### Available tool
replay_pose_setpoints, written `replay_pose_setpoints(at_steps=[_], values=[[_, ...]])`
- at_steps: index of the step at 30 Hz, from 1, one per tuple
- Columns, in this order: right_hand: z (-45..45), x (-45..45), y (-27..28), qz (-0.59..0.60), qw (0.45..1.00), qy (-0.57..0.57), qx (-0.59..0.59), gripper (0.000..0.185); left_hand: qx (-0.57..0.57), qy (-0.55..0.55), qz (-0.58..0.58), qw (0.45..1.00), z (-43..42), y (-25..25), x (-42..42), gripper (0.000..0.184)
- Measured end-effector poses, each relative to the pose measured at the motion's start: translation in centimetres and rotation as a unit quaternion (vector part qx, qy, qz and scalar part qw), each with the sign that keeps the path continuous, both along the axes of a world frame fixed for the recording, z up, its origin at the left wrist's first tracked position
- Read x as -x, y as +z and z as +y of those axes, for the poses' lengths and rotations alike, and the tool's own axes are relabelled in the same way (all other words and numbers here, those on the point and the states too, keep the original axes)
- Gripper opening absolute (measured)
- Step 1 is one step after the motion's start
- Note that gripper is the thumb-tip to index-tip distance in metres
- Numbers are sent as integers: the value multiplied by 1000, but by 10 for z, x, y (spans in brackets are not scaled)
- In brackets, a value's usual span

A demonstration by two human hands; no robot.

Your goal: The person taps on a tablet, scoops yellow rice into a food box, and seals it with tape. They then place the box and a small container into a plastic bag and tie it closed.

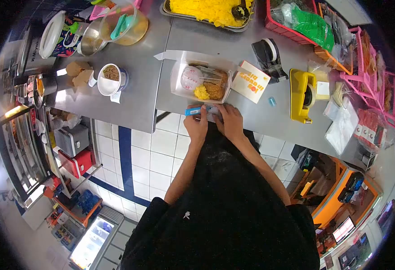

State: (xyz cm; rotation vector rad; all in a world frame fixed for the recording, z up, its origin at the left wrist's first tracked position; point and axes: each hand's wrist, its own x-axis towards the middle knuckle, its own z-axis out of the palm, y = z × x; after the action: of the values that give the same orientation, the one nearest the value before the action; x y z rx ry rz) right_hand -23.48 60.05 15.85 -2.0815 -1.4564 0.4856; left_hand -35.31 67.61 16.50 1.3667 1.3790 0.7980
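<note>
The blue item (191, 111) is at the near edge of the bench (263, 119), long axis roughly left to right; the left hand (196, 128), nearer, pinches it between its fingers. The right hand (231, 121) has bent fingers alongside, grip unclear; the open meal box (176, 81) stands just beyond both

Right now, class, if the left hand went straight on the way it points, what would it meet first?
The left hand, gripping a small blue packet, would probably meet the near wall of the open white cardboard food box; its height is unclear, so it might pass over.
</note>
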Motion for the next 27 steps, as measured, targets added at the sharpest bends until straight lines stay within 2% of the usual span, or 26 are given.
replay_pose_setpoints(at_steps=[3, 5, 6, 10, 16, 27], values=[[1, 0, -2, -7, 1000, -3, -2, 41, 13, -12, 9, 1000, 1, 0, 3, 22], [3, 1, -1, -15, 999, -13, -42, 39, 33, 50, -67, 996, 3, -1, 6, 22], [3, 1, 1, -14, 999, -13, -43, 39, 37, 55, -58, 996, 3, 2, 9, 22], [2, 0, 4, -6, 1000, -7, -26, 40, 18, 34, -68, 997, -4, -3, 11, 21], [1, 1, 6, -17, 999, 1, -28, 43, 45, 55, -57, 996, -4, -6, 10, 21], [0, 3, 0, -27, 999, 0, -30, 43, -26, 17, 21, 999, 1, -9, 2, 21]])
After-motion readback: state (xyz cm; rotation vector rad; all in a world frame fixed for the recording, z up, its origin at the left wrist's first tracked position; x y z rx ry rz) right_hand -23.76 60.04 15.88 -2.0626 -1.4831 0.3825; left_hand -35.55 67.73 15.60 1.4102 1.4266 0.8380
